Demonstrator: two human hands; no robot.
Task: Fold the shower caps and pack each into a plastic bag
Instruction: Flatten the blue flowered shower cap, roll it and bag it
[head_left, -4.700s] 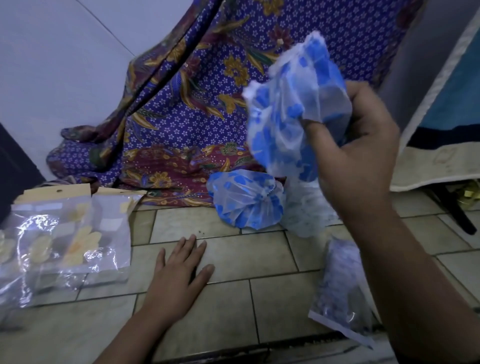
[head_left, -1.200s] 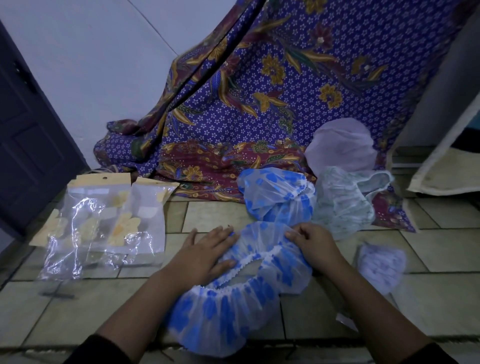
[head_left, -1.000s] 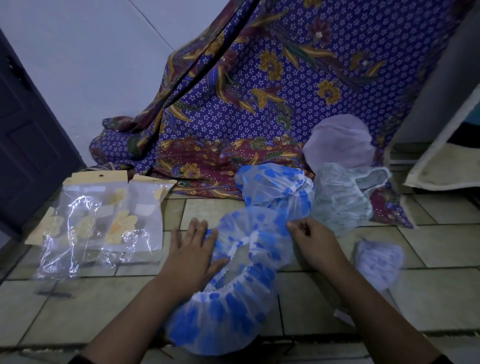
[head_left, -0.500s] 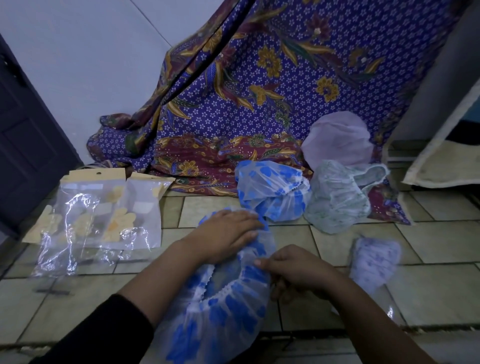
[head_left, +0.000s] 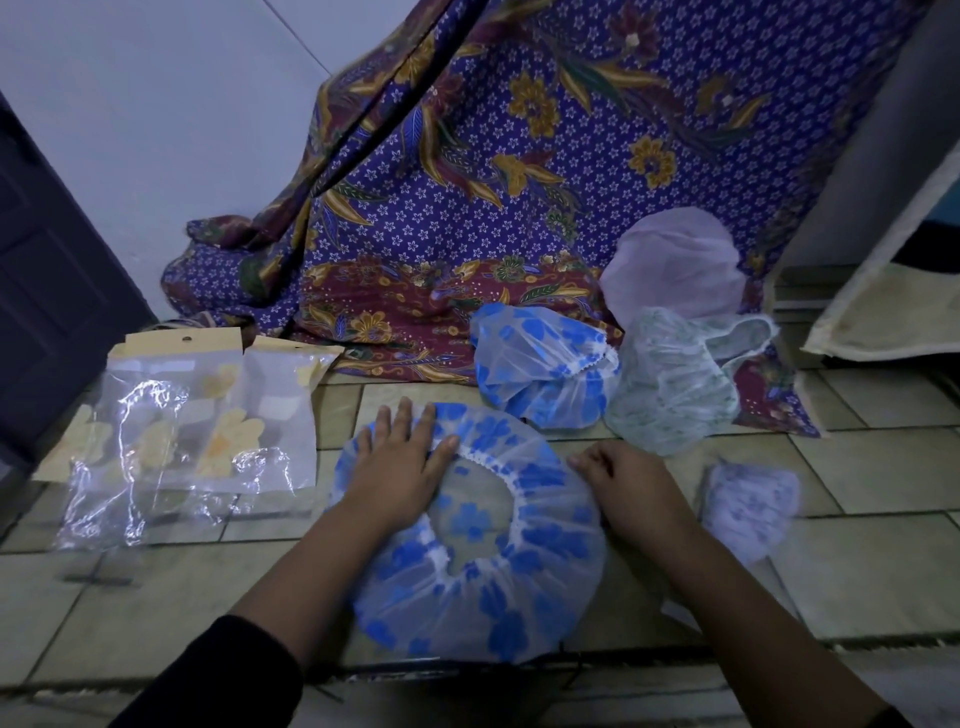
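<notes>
A clear shower cap with blue flowers (head_left: 483, 577) lies spread round on the tiled floor, its elastic opening facing up. My left hand (head_left: 400, 467) presses flat on its upper left part, fingers straight. My right hand (head_left: 623, 478) sits at the cap's right rim with fingers curled, pinching the edge. Clear plastic bags with yellow card headers (head_left: 197, 431) lie to the left. Behind the cap sit another blue-flowered cap (head_left: 540, 374), a pale green one (head_left: 670, 384) and a pink one (head_left: 675, 265).
A packed cap in a bag (head_left: 748, 509) lies at the right. A purple batik cloth (head_left: 519, 182) hangs behind, down onto the floor. A dark door (head_left: 47, 291) stands at the left and a mat edge (head_left: 883, 312) at the right.
The blue cap went from bunched under both hands to spread flat and round. My left hand moved up and flattened on it; my right hand shifted to the right rim.
</notes>
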